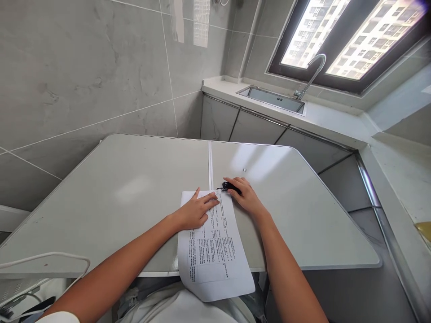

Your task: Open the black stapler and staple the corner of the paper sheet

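Printed paper (pixel 215 255) lies on the white table with its lower end hanging over the near edge, above my lap. Its text runs sideways to me. My left hand (pixel 197 211) rests flat on the upper left of the paper, fingers spread. A small black stapler (pixel 232 186) sits at the paper's top right corner, its front end over or right beside that corner. My right hand (pixel 247 195) is wrapped round the stapler from the right. I cannot tell whether the stapler's jaw is pressed down.
The white folding table (pixel 151 166) has a seam down its middle. A tiny pale bit (pixel 244 170) lies beyond my right hand. A white cable (pixel 50 255) crosses the left near edge. Behind stand a counter with a sink (pixel 272 98), a faucet (pixel 313 74) and grey tiled walls.
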